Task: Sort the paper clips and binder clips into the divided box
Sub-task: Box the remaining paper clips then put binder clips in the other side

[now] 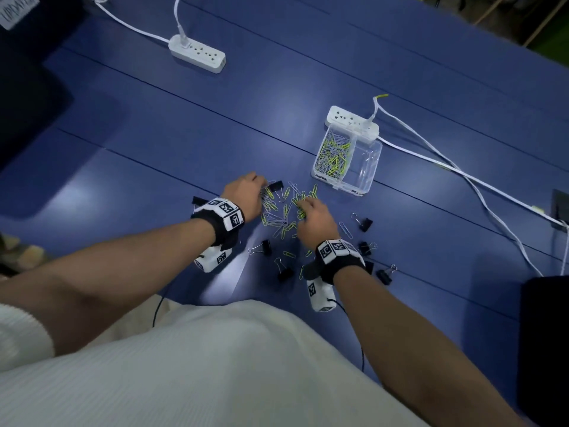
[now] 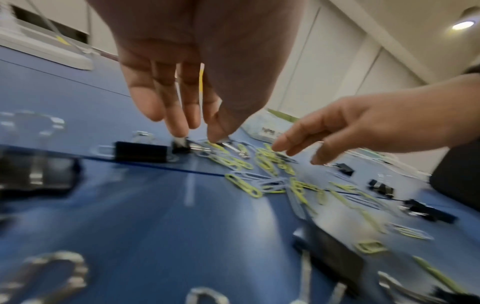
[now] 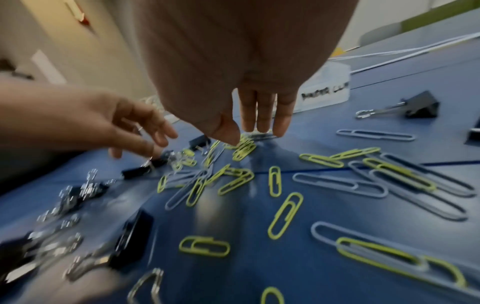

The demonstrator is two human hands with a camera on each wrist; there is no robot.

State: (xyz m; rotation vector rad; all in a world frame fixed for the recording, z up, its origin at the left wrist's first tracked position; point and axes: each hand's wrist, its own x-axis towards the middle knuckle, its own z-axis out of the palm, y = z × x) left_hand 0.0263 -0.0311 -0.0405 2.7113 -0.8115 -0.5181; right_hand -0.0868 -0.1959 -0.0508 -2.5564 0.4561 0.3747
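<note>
A clear divided box [image 1: 368, 169] stands right of centre; its left compartment holds many yellow and grey paper clips [image 1: 334, 155], its right compartment looks empty. A loose pile of paper clips [image 1: 281, 215] lies in front of it, with black binder clips [image 1: 365, 224] scattered around. My left hand [image 1: 261, 187] reaches into the pile's left edge, fingertips [image 2: 179, 133] down beside a small black binder clip [image 2: 180, 146], gripping nothing that I can see. My right hand [image 3: 249, 135] hovers with straight fingers touching yellow clips [image 3: 244, 149] at the pile's right.
One white power strip [image 1: 352, 120] lies just behind the box, its cables [image 1: 462, 174] trailing right. Another power strip [image 1: 197, 52] sits far back. A dark object [image 1: 545, 334] stands at the right edge. Binder clips [image 1: 284, 272] lie near my wrists.
</note>
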